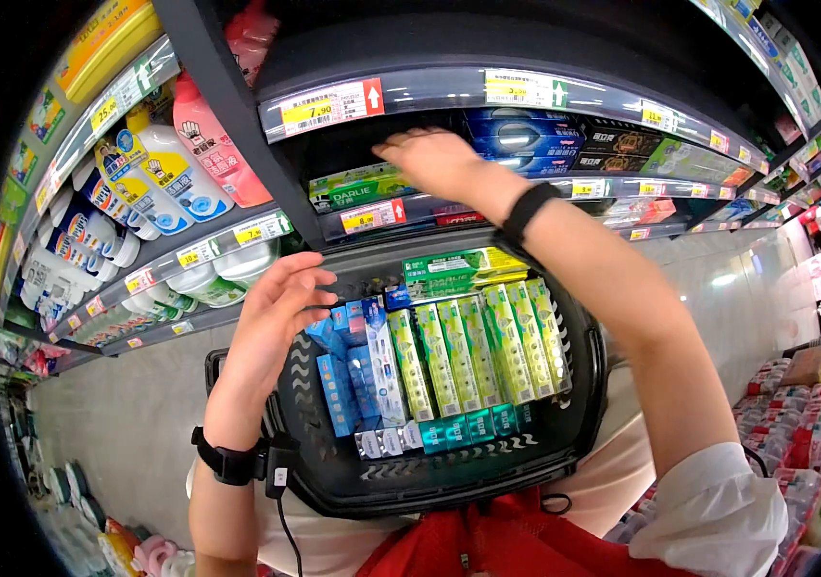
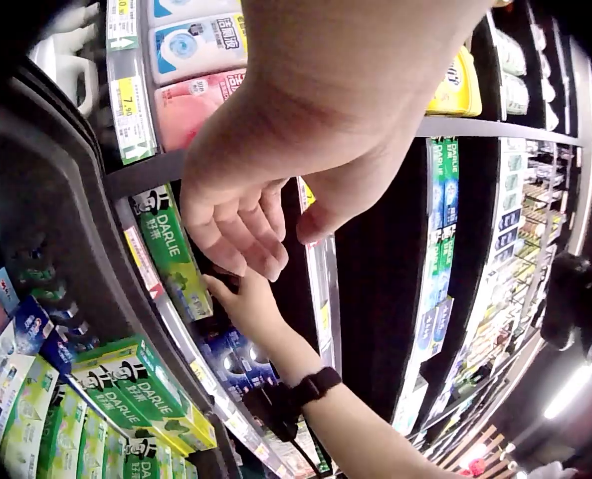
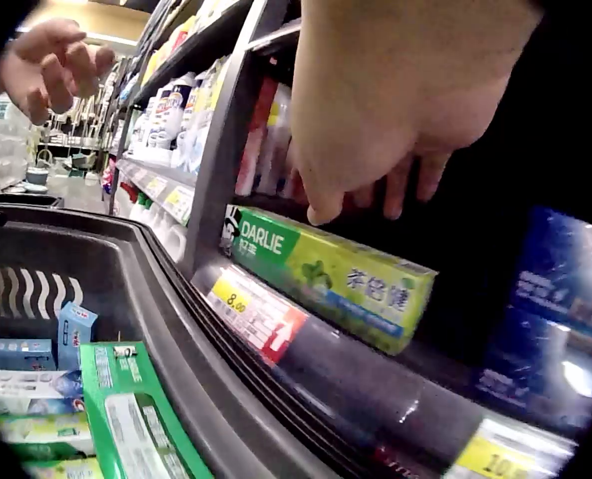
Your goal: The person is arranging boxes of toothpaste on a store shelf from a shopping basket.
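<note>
My right hand [image 1: 429, 163] reaches into a shelf, just above a green Darlie toothpaste box [image 3: 321, 274] lying on it. In the right wrist view its thumb and fingertips hang right at the box's top edge, and the fingers are not wrapped round it. My left hand [image 1: 276, 313] is held in the air over the left rim of a black basket [image 1: 579, 433], holding nothing, its fingers loosely bent. Upright green toothpaste boxes [image 1: 444, 356] fill the basket's middle, with blue boxes [image 1: 336, 394] on the left and teal ones [image 1: 480, 426] along the front.
Right of the Darlie box are blue toothpaste boxes [image 1: 521, 135] on the same shelf. A dark upright divider [image 1: 237, 115] separates it from bottles [image 1: 175, 173] at left. The price-tag rail [image 1: 377, 216] edges the shelf close to the basket. Packed goods [image 1: 795, 413] stand at right.
</note>
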A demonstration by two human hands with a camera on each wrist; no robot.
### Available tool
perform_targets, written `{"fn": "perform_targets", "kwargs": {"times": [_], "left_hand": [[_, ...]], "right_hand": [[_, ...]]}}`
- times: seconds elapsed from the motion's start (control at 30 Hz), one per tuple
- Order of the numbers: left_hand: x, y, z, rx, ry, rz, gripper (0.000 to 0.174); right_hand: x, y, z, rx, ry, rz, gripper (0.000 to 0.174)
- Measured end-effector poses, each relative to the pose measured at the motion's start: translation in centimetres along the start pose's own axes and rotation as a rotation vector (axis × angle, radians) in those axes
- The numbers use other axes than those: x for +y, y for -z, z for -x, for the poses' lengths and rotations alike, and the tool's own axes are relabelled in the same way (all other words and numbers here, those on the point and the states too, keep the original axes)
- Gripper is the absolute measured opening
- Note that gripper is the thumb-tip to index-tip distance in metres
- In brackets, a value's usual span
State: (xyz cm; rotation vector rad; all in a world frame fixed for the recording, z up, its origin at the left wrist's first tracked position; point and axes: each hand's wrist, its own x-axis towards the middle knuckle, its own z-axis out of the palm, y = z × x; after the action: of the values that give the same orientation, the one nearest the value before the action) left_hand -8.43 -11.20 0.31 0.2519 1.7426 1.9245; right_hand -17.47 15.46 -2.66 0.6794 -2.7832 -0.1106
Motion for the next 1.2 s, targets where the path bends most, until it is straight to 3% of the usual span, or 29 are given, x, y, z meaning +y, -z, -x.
{"fn": "perform_targets", "kwargs": {"times": [0.17, 0.37, 0.57, 0.87, 0.93, 1.0, 1.07, 1.1, 1.2], "left_hand": [[0.0, 0.6, 0.2, 0.012, -0.005, -0.003, 0.03], [1.0, 1.3, 0.7, 0.003, -0.04, 0.046, 0.03], [1.5, 1.2, 1.1, 0.004, -0.059, 0.057, 0.029], [1.0, 0.2, 0.8, -0.016, -0.032, 0.014, 0.029], [0.8, 0.2, 0.6, -0.028, -0.029, 0.009, 0.029], [0.7, 0.2, 0.7, -0.003, -0.02, -0.003, 0.028], [0.8, 0.3, 0.7, -0.008, -0.024, -0.007, 0.028], [0.8, 0.4, 0.7, -0.001, -0.018, -0.005, 0.028], [0.6, 0.7, 0.6, 0.012, -0.012, -0.002, 0.029]], "right_hand": [[-1.1, -2.6, -2.1, -0.207, -0.135, -0.136, 0.042], [1.0, -2.6, -0.2, -0.2, -0.149, -0.157, 0.043], [0.7, -3.4, 1.0, -0.026, -0.125, -0.198, 0.039], [0.8, -4.1, -0.1, -0.055, -0.183, -0.205, 0.035], [-0.4, -3.5, -0.1, -0.141, -0.338, -0.204, 0.035], [-0.9, -3.9, 0.1, -0.143, -0.317, -0.165, 0.038], [-1.4, -5.8, 0.7, -0.009, -0.282, -0.002, 0.042], [-1.8, -5.3, 0.8, -0.111, -0.311, -0.053, 0.048], [-2.7, -4.7, 1.5, -0.007, -0.294, -0.039, 0.054]]}}
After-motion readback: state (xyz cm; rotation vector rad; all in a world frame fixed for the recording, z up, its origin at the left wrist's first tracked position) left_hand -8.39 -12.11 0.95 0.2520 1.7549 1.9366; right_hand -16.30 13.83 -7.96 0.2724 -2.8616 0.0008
